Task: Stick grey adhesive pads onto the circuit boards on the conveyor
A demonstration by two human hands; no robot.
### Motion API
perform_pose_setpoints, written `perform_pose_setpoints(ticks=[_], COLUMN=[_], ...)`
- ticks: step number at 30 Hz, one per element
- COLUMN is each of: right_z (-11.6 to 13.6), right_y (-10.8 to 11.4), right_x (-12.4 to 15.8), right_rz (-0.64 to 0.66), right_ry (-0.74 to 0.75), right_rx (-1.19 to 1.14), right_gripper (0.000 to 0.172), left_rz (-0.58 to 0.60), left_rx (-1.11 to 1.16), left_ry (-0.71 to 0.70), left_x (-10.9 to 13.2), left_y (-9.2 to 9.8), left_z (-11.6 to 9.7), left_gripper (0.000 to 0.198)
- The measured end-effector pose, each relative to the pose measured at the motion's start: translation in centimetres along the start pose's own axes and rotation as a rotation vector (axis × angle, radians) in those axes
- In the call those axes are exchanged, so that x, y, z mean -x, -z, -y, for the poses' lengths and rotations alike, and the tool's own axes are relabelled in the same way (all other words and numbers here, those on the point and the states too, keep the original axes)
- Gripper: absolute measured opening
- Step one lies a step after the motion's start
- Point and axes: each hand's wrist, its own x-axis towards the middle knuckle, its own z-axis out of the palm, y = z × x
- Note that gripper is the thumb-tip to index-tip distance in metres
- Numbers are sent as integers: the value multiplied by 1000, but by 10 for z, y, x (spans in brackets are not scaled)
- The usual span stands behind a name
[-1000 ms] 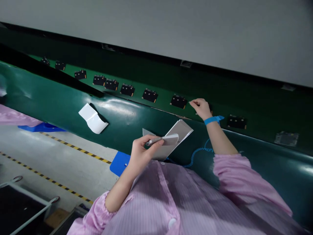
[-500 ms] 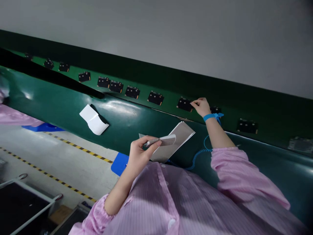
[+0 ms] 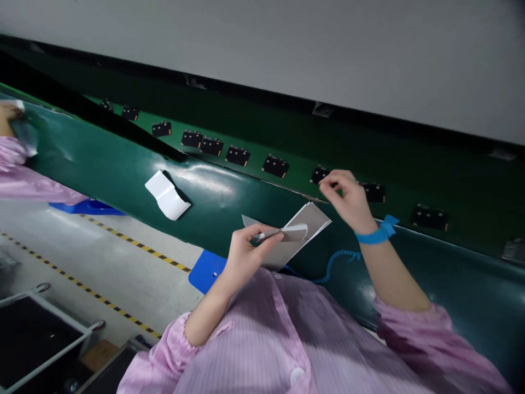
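My left hand [image 3: 251,250] is closed, thumb and fingers pinching a curled translucent sheet [image 3: 296,232]. Just under it, several flat greyish sheets with white edges [image 3: 308,220] lie at an angle over the bench's front edge; whether the hand grips these too, I cannot tell. My right hand [image 3: 348,198], with a blue wrist strap [image 3: 376,234], is raised in front of a black circuit board [image 3: 318,174] and covers part of it. Its thumb and fingertips are pressed together, and anything between them is too small to make out. Right of that hand lies another black board [image 3: 374,192].
Several more boards [image 3: 275,165] lie in a row along the green strip behind the bench edge. A folded white paper [image 3: 167,196] rests on the green bench [image 3: 217,213]. A coiled blue cord [image 3: 331,264] hangs nearby. Another person's sleeve [image 3: 36,183] is at far left.
My right hand has drawn back from the board toward me, fingers still pinched. My left hand keeps hold of the curled sheet. The view has shifted, and the other person's hand now shows at left.
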Motion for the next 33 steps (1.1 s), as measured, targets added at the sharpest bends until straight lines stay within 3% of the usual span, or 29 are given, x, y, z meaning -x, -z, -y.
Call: perform_pose_setpoints(ticks=[3, 5, 15, 18, 21, 24, 26, 33], right_z=[70, 93, 99, 75, 14, -51, -80, -110], right_y=[-1, -2, -5, -12, -29, -49, -58, -59], right_x=[32, 42, 47, 28, -13, -55, -72, -75], right_rz=[194, 280, 362, 226, 81, 86, 113, 135], right_ry=[178, 200, 220, 171, -6, -257, -340, -348], right_rx=[-107, -125, -125, -84, -10, 91, 132, 172], right_gripper=[18, 16, 16, 15, 17, 16, 14, 16], left_rz=[40, 67, 77, 50, 18, -6, -23, -62], left_rx=[8, 14, -13, -23, -27, -31, -39, -43], left_ry=[-16, -29, -36, -14, 16, 38, 49, 67], left_x=[1, 3, 3, -1, -5, -5, -3, 1], left_y=[-2, -3, -3, 0, 5, 10, 13, 17], left_z=[-3, -4, -4, 0, 6, 9, 9, 6], left_gripper=[7, 7, 8, 7, 7, 10, 11, 14])
